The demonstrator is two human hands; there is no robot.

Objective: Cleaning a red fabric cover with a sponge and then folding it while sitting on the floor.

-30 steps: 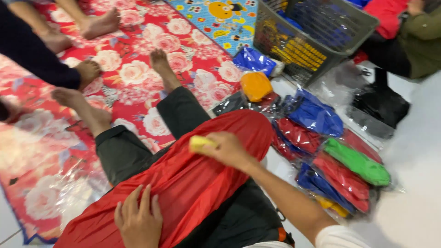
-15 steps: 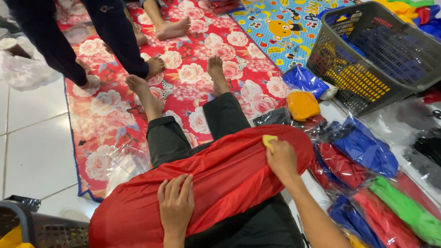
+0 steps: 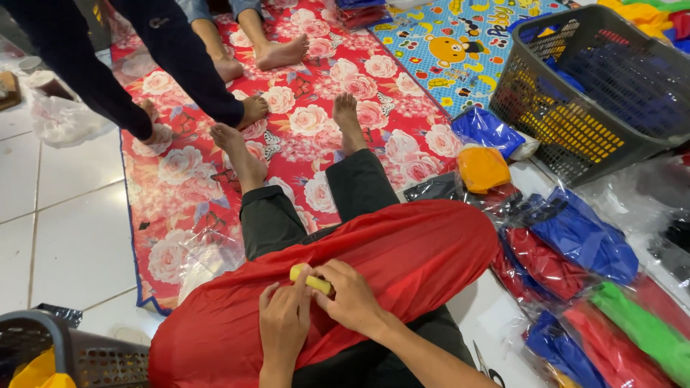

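**Both hands meet on a small yellow piece over the red cloth**

We see the right hand (image 3: 353, 298) with its fingers pinched together on a small yellow piece (image 3: 310, 280), which lies on top of the red cloth (image 3: 402, 251) spread across the seated person's lap. The left hand (image 3: 284, 323) rests flat on the same cloth just beside the right, its fingers lying close together and its fingertips touching the near end of the yellow piece. What the piece is we cannot tell.

The red cloth covers both thighs; the dark trouser legs (image 3: 309, 194) stretch out from under it onto a red floral mat (image 3: 316, 115), bare feet forward. At the far edge of the mat we see other people's bare feet and dark trouser legs, well apart from the hands.

To the right, on the white tiled floor, lie folded garments in clear plastic bags (image 3: 575, 244): blue, red, green and one orange. Beyond them a grey plastic laundry basket (image 3: 596, 86) stands tilted, with coloured cloth inside. A second basket (image 3: 57, 352) shows at the lower left corner, and a pair of scissors (image 3: 483, 363) lies near the right forearm.
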